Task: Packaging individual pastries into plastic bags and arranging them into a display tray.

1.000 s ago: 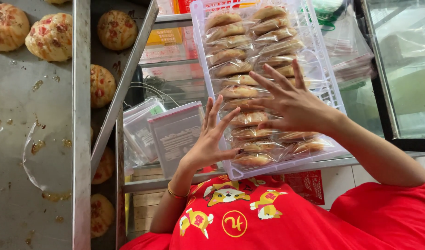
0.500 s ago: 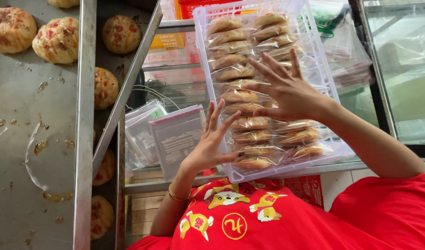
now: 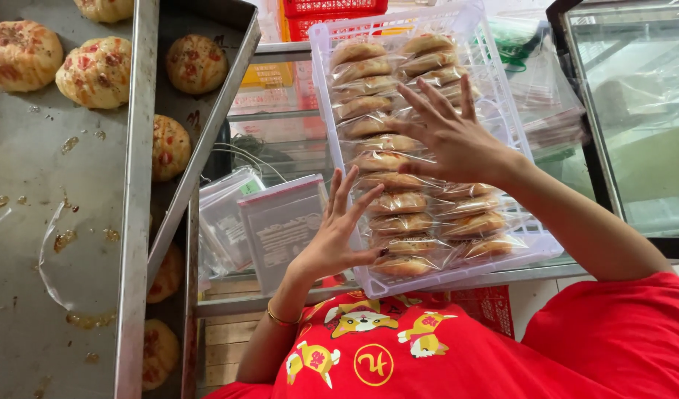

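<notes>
Head view shows the white slotted plastic basket (image 3: 502,96) lying with its long axis running away from me and leaning slightly to the left, its near end closest to my red shirt (image 3: 457,347). It holds two rows of golden flat pastries in clear plastic wrappers (image 3: 398,203), packed side by side across the width. It rests on a glass-topped counter (image 3: 635,125). My right hand (image 3: 454,137) lies flat on the wrapped pastries, fingers spread, gripping nothing. My left hand (image 3: 335,236) is open too, fingers fanned, fingertips just touching the near-left pastries. Left of it sit clear zip bags (image 3: 280,222), then metal baking trays (image 3: 140,185) carrying round topped buns (image 3: 95,70).
</notes>
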